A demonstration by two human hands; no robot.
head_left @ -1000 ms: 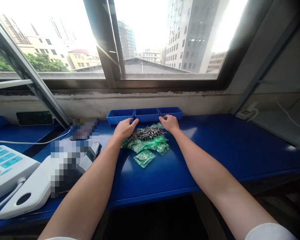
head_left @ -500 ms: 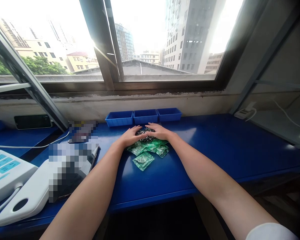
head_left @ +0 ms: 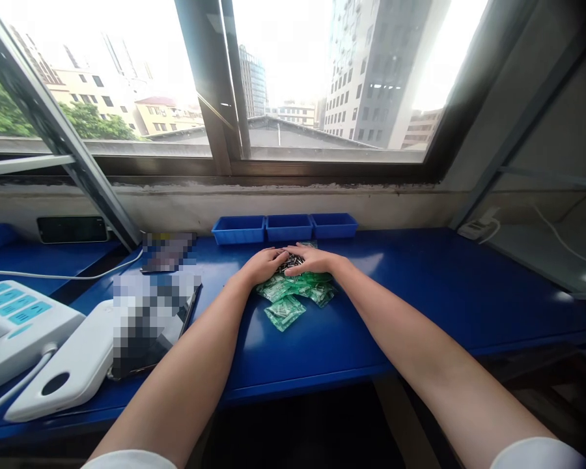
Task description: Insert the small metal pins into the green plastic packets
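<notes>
A pile of small dark and silvery metal pieces, like screws or rivets (head_left: 290, 262), lies on the blue table. My left hand (head_left: 264, 266) curves round its left side, fingers stretched out along the far edge. From the other side my right hand (head_left: 315, 259) cups the pile, its fingers extended too. The fingertips of both hands come close together behind the pieces. Under and in front of the hands are several green-tinted clear plastic bags (head_left: 284, 312) with small parts inside. The hands partly hide the pile and the rear bags.
Three blue bins (head_left: 288, 228) stand in a row by the wall below the window. On the left lie a white power strip (head_left: 27, 326), a white oblong device (head_left: 61, 374), a dark phone (head_left: 72, 229) and blurred items. A metal shelf post (head_left: 78, 150) rises behind them.
Both hands have drawn in slightly around the pile, and the fingers sit closer together behind it. The whole view has shifted a little, so things appear further right.
</notes>
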